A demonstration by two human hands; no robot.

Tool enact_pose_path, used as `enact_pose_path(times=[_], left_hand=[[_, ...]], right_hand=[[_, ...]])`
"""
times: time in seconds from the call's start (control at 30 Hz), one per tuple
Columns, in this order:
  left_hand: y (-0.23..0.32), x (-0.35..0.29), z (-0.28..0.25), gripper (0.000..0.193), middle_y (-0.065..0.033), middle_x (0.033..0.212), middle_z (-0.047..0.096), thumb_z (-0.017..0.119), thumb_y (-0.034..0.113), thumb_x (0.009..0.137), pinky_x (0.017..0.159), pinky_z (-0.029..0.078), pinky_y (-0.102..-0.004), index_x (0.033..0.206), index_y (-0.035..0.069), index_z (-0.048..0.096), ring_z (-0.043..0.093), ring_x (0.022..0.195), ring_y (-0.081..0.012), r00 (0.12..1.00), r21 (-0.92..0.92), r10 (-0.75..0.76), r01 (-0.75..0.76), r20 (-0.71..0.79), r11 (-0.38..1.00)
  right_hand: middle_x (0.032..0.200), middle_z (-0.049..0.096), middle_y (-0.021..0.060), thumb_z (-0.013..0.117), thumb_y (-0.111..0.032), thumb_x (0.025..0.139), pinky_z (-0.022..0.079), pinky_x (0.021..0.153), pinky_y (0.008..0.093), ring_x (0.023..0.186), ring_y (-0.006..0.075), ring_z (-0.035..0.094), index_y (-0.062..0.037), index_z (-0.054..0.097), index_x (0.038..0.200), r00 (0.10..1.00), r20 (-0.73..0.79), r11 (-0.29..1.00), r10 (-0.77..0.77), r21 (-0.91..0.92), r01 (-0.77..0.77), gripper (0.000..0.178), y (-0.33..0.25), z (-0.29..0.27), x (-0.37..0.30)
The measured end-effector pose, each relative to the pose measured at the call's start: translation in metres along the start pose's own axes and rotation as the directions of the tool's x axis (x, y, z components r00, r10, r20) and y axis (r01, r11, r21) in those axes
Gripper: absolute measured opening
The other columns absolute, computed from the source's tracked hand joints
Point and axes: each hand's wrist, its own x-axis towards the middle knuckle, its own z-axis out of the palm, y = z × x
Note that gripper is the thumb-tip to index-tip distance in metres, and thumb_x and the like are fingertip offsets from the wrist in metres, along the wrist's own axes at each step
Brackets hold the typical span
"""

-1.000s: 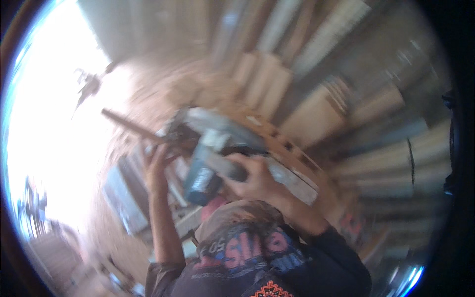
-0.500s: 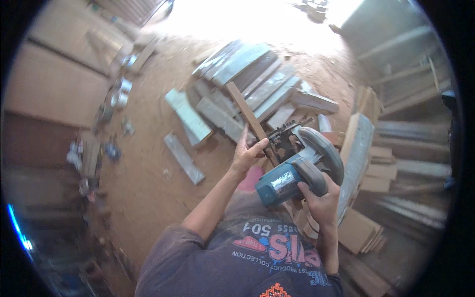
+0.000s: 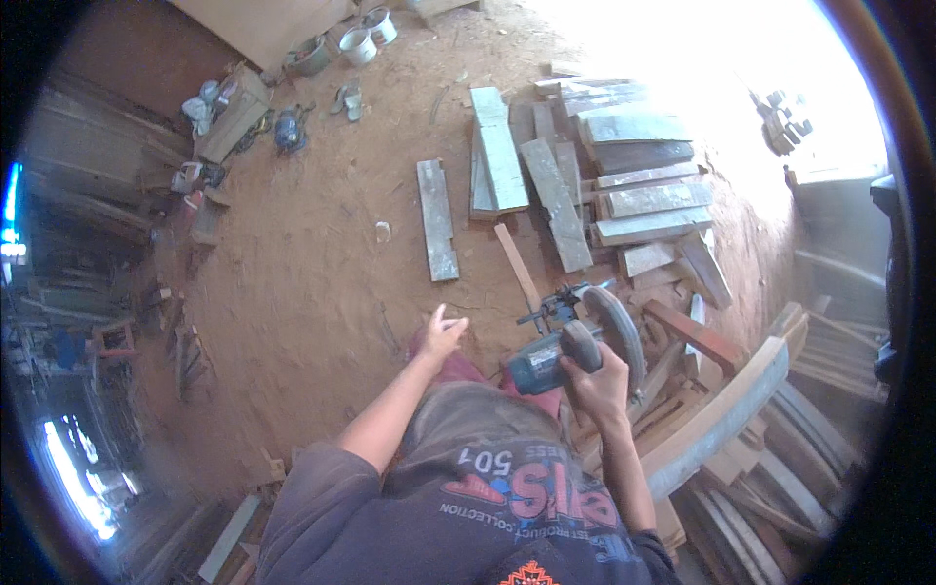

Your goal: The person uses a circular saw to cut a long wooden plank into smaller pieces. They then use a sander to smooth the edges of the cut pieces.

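Blue-grey circular saw (image 3: 577, 343) in the right hand (image 3: 599, 382), slim tan wooden strip (image 3: 518, 263) at its far side

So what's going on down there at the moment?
The person's right hand grips a teal and grey circular saw by its handle. The left hand is empty, its fingers partly spread, apart from the saw. A narrow wooden strip juts out beyond the saw; I can't tell whether it's attached. Ahead, loosely piled boards lie on the dirt floor.

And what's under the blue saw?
Reddish trousers and brown ground show past the saw. Whatever is right under its body is covered, so I can't tell.
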Motion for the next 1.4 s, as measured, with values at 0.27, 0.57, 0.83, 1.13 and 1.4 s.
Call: enact_pose_path(times=[0.27,0.57,0.83,1.13,1.4], left_hand=[[-0.153,0.04,-0.171,0.095,-0.0277,0.146,0.065,0.085,0.029,0.09,0.111,0.054,-0.0466,0.165,-0.005,0.037,0.067,0.129,-0.0393,0.979,0.65,0.029,0.111,-0.201,0.752],[-0.147,0.07,-0.233,0.105,-0.0268,0.177,0.021,0.081,0.044,0.091,0.126,0.036,-0.0661,0.172,0.005,0.027,0.018,0.163,-0.054,0.987,0.844,-0.158,0.09,-0.007,0.529],[-0.149,0.083,-0.264,0.087,-0.0197,0.168,0.04,0.083,0.046,0.087,0.117,0.044,-0.0673,0.159,0.008,0.05,0.037,0.152,-0.0506,0.987,0.848,-0.124,0.15,-0.101,0.507],[-0.185,0.087,-0.278,0.066,-0.0207,0.152,0.055,0.086,0.036,0.082,0.117,0.043,-0.0604,0.137,0.004,0.068,0.05,0.136,-0.0482,0.99,0.791,0.024,0.098,-0.141,0.603],[-0.185,0.09,-0.27,0.063,-0.0182,0.15,0.058,0.087,0.035,0.08,0.115,0.044,-0.061,0.133,0.006,0.07,0.051,0.135,-0.0482,0.983,0.785,0.078,0.085,-0.167,0.613]], right_hand=[[0.103,0.079,0.0253,0.089,-0.034,0.088,0.059,0.091,0.0476,0.102,0.0423,0.078,-0.0021,0.077,0.116,0.967,0.192,0.962,0.167,-0.245,-0.118,0.044,-0.013,0.184,0.063],[0.107,0.08,0.0226,0.085,-0.032,0.087,0.057,0.096,0.0458,0.107,0.0384,0.077,-0.0021,0.076,0.12,0.857,0.484,0.979,0.178,-0.177,-0.103,0.045,0.027,0.44,0.173],[0.108,0.081,0.0198,0.086,-0.032,0.085,0.057,0.096,0.0448,0.104,0.0353,0.077,-0.0025,0.076,0.12,0.834,0.535,0.99,0.137,-0.097,-0.1,0.046,0.062,0.659,0.275],[0.111,0.08,0.0182,0.087,-0.027,0.085,0.057,0.098,0.0439,0.107,0.0327,0.077,-0.0022,0.072,0.124,0.872,0.465,0.983,0.152,0.016,-0.18,0.049,0.103,0.785,0.341],[0.118,0.079,0.0211,0.087,-0.036,0.087,0.056,0.102,0.045,0.113,0.0372,0.075,-0.0017,0.069,0.132,0.796,0.576,0.983,0.185,-0.101,-0.156,0.06,0.146,0.78,0.334]])
